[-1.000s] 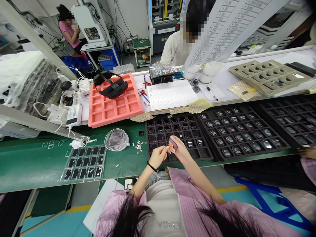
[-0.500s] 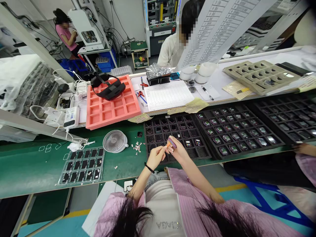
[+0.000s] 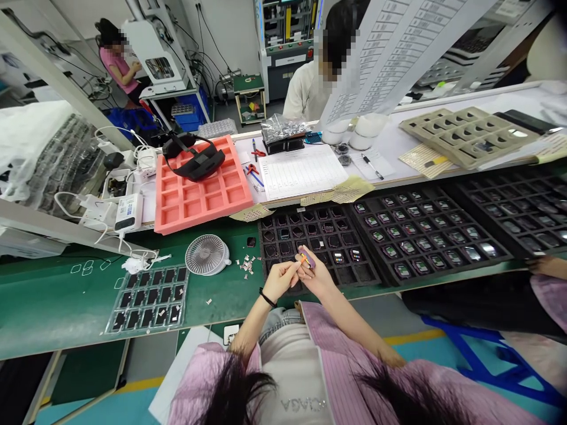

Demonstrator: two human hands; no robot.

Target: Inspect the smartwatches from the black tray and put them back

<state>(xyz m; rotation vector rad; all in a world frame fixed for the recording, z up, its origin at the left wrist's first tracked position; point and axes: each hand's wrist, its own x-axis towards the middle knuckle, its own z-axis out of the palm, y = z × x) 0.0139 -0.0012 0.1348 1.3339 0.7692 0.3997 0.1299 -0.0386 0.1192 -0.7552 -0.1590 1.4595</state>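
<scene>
My right hand (image 3: 318, 277) is closed around a small purple-rimmed watch case (image 3: 310, 260), which is tilted up above the near edge of a black foam tray (image 3: 283, 248). My left hand (image 3: 282, 280), with a black band at the wrist, pinches a small orange strip (image 3: 303, 258) against the case. Fingers cover part of both pieces. Beyond the hands, the tray's pockets hold several dark watch cases, two with bright coloured spots. Small pale pieces (image 3: 248, 265) lie scattered on the green bench left of the tray.
A round fan (image 3: 207, 255) and a clear tray of black parts (image 3: 148, 298) stand on the left. More foam trays (image 3: 425, 236) continue right. On the shelf are a pink tray (image 3: 201, 200) carrying a black headset (image 3: 195, 156), and paper sheets (image 3: 301, 171). Other people work nearby.
The hands stay together over the tray's near edge; the right hand and the watch case have turned slightly and dipped a little. Nothing has been let go.
</scene>
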